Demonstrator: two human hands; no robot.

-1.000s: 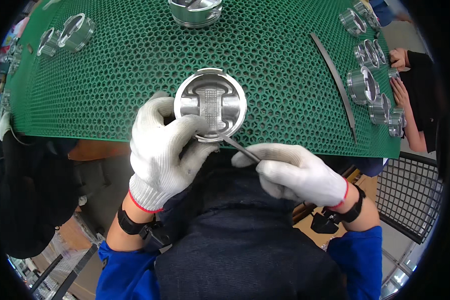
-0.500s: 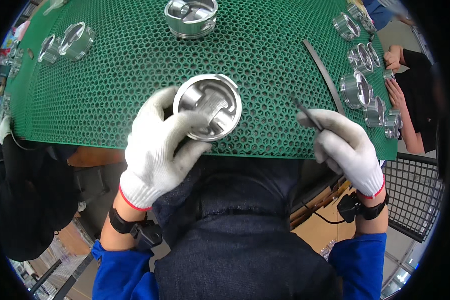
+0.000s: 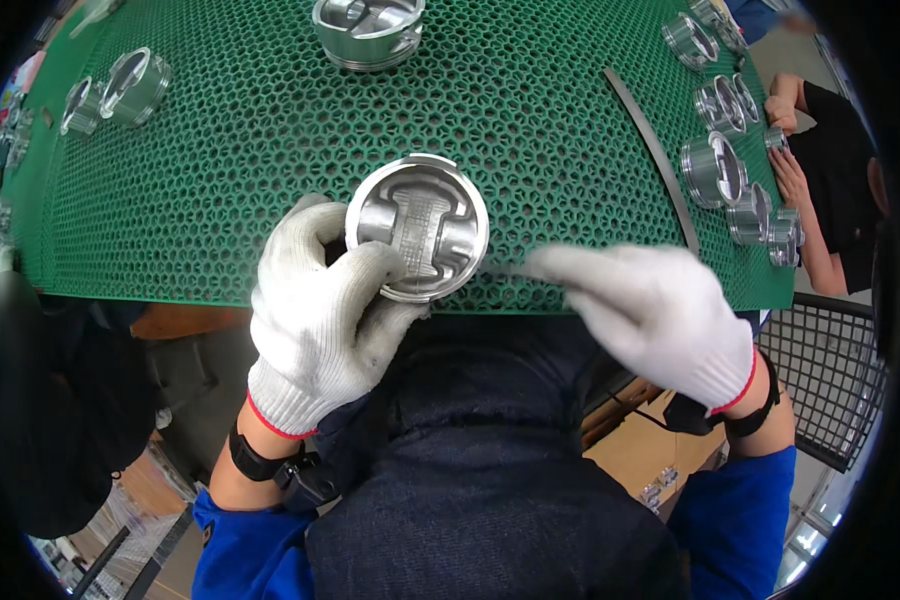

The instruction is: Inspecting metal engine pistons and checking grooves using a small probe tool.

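Note:
My left hand (image 3: 315,300), in a white knitted glove, is closed on a silvery metal piston (image 3: 417,228). The piston's hollow underside faces up, showing the ribbed inner floor and pin bosses; my thumb reaches over its rim. To its right, my gloved right hand (image 3: 645,310) is smeared by motion, fingers pointing at the piston. A thin dark tool (image 3: 510,269) shows as a faint streak at those fingertips, apart from the piston or nearly so; its exact kind is not clear.
A green honeycomb mat (image 3: 240,190) covers the table. Another piston (image 3: 368,35) stands at the far middle, and two pistons (image 3: 136,88) at the left. Several pistons (image 3: 713,170) line the right, near a curved grey strip (image 3: 655,155). Co-workers' hands (image 3: 788,175) show at the right.
My right hand has swung left toward the piston, turning the tool to point at it. The piston has rotated slightly in my left hand. The view has shifted a little.

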